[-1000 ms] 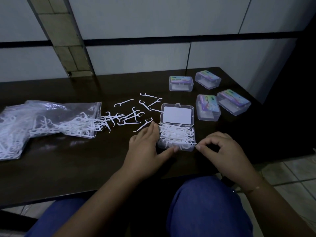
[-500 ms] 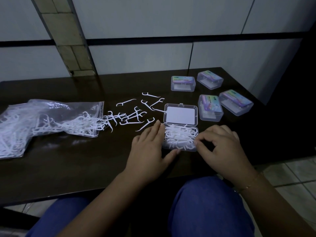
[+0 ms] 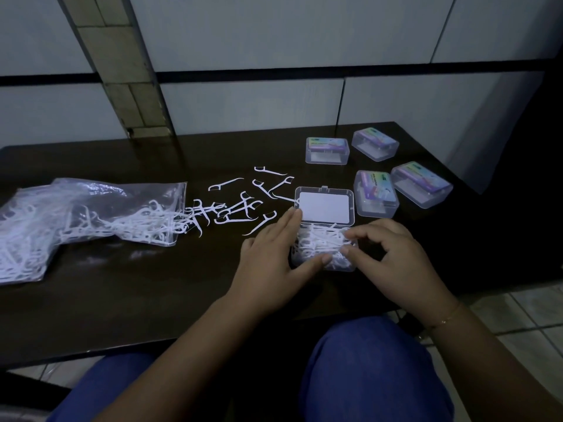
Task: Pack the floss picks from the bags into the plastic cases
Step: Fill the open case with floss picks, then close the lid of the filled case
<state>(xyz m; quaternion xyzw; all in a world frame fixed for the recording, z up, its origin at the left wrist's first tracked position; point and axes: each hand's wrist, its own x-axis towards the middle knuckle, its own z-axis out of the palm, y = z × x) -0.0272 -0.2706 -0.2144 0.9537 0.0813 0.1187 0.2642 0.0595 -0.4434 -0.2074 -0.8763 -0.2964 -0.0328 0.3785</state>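
Table point(image 3: 122, 293): very dark brown, glossy, pale reflections at centre left. Floss picks point(image 3: 240, 208), frame centre: white. Bag point(image 3: 91, 214), left: clear, whitish with picks. Open case point(image 3: 324, 208), centre right: clear, white card in lid. Four closed cases point(image 3: 376, 190), upper right: clear, purple-green-blue labels. Wall point(image 3: 274, 35), top: pale grey panels, black band; beige tiled column point(image 3: 122, 71), upper left. Trousers point(image 3: 371, 376), bottom: blue. Bracelet point(image 3: 446, 318), lower right: thin gold.

Left hand point(image 3: 271, 254) flat, right hand point(image 3: 393, 260) curled.
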